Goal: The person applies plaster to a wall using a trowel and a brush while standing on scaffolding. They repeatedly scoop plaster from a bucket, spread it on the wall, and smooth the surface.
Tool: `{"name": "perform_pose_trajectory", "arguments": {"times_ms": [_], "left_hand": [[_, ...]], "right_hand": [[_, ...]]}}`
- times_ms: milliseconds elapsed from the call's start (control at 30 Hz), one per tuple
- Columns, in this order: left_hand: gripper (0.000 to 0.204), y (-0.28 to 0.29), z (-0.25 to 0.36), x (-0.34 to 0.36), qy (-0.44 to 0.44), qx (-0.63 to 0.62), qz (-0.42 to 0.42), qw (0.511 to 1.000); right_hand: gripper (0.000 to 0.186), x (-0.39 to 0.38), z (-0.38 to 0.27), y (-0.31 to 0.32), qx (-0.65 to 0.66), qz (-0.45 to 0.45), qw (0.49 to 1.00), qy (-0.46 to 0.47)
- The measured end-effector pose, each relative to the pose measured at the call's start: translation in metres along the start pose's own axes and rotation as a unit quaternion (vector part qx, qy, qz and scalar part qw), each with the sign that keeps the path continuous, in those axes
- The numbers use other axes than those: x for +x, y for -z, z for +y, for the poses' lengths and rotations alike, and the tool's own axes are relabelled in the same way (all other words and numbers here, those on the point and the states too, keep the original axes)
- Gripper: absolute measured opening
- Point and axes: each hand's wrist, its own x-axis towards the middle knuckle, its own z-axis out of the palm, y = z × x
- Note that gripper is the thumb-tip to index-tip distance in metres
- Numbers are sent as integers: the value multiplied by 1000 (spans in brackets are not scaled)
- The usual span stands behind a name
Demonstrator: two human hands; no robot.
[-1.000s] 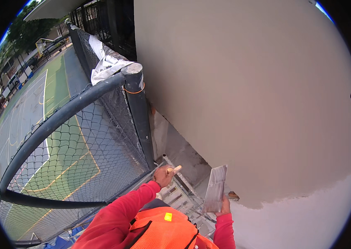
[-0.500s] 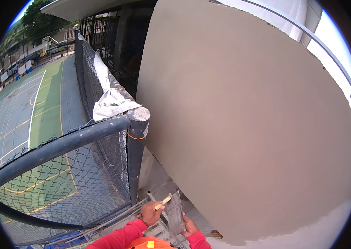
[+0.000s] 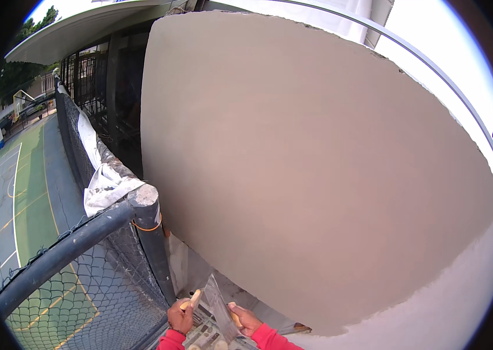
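Observation:
At the bottom centre, my left hand (image 3: 180,317) is closed on a light wooden piece (image 3: 194,300), possibly a tool handle; any other part of it is not clear. Just right of it, my right hand (image 3: 245,318) grips the wooden handle of a rectangular steel trowel (image 3: 219,306), whose smeared blade stands tilted between my hands. Beyond them rises a broad wall of smooth beige-grey plaster (image 3: 322,169), with a whiter band (image 3: 427,303) along its lower right.
A dark chain-link fence with a pipe frame (image 3: 68,245) and white cloth (image 3: 109,189) stands close on the left, above a sports court (image 3: 30,198). Metal scaffolding (image 3: 204,329) lies below my hands. A dark opening (image 3: 118,99) and metal rail (image 3: 439,73) border the wall.
The view has tilted upward, showing more wall top and rail. My hands sit lower and further left in the picture, and the trowel is more upright than half a second ago.

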Motion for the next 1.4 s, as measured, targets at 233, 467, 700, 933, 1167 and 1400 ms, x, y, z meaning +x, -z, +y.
{"name": "perform_pose_trajectory", "arguments": {"times_ms": [233, 467, 700, 933, 1167, 1400], "left_hand": [[15, 25, -11, -9, 66, 1, 33, 997], [15, 19, -17, -5, 51, 64, 91, 992], [17, 25, -28, -13, 78, 50, 89, 992], [19, 14, -41, 2, 61, 4, 35, 998], [23, 9, 27, 29, 26, -32, -42, 998], [23, 11, 104, 44, -28, -90, -88, 992]], "right_hand": [[33, -64, -131, -31, -50, -101, 964, 241], [26, -25, -133, 10, -309, -34, 933, 179], [54, 17, -76, 60, -496, 105, 838, 203], [64, 1, -62, 73, -503, 158, 804, 274], [62, -7, -65, 67, -467, 150, 862, 128], [48, 50, -51, 39, -12, 3, 1000, -1]]}}
